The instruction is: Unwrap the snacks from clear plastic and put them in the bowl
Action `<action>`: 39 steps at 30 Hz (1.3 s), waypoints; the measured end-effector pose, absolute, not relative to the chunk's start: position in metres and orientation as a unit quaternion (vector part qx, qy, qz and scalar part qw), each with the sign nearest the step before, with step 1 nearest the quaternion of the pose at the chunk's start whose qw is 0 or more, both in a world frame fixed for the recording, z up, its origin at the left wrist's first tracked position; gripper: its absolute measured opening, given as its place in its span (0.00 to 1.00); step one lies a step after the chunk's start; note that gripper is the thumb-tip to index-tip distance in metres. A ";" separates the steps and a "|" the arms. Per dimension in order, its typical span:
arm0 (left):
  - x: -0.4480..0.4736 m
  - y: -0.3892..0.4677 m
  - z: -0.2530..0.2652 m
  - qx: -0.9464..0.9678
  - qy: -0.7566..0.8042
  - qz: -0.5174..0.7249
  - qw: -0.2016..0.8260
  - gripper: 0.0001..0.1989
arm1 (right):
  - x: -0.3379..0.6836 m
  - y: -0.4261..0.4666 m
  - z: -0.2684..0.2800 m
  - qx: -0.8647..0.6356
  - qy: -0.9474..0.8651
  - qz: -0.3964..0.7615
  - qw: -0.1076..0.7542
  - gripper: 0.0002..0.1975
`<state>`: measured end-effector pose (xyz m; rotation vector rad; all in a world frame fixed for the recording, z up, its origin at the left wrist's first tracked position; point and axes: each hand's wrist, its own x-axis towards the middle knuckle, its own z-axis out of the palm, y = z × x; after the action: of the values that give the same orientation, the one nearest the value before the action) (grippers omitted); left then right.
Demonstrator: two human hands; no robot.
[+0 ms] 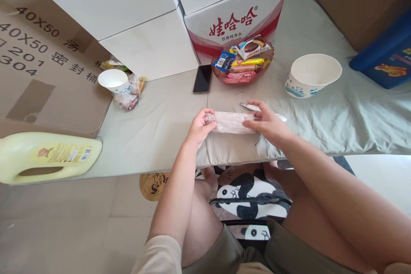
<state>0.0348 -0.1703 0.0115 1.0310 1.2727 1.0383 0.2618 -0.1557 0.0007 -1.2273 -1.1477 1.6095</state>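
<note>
A long, flat packet in clear crinkled plastic [229, 123], whitish with a pale pink tint, is stretched level between my two hands just above the cloth-covered surface. My left hand [199, 127] pinches its left end, thumb in front. At its right end, the thumb and fingers of my right hand [268, 124] grip the plastic. A thin white pen-like tool [251, 106] with a narrow tip passes behind my right fingers; I cannot tell whether they hold it or it lies on the cloth. What is inside the packet cannot be made out.
Behind the hands are a black phone [202, 79] and a red bowl of wrapped snacks [221, 78]. Paper cups stand right [313, 77] and left [114, 81], the latter beside snack wrappers [128, 102]. A yellow jug [73, 156] lies left. Cartons [237, 21] line the back.
</note>
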 end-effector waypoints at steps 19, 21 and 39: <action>0.078 -0.174 -0.005 0.568 0.483 0.399 0.534 0.22 | 0.253 -0.174 0.012 -0.390 -0.637 0.530 0.402 0.09; 0.077 -0.173 -0.004 0.546 0.499 0.420 0.526 0.19 | 0.253 -0.173 0.012 -0.444 -0.638 0.456 0.433 0.08; 0.062 -0.167 0.012 0.555 0.488 0.434 0.515 0.12 | 0.355 -0.103 0.100 -0.722 -0.614 0.093 0.304 0.15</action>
<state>0.0622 -0.1669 0.0121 1.3341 1.1728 1.0435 0.3547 -0.1033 0.0996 -1.9135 -1.6261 0.2452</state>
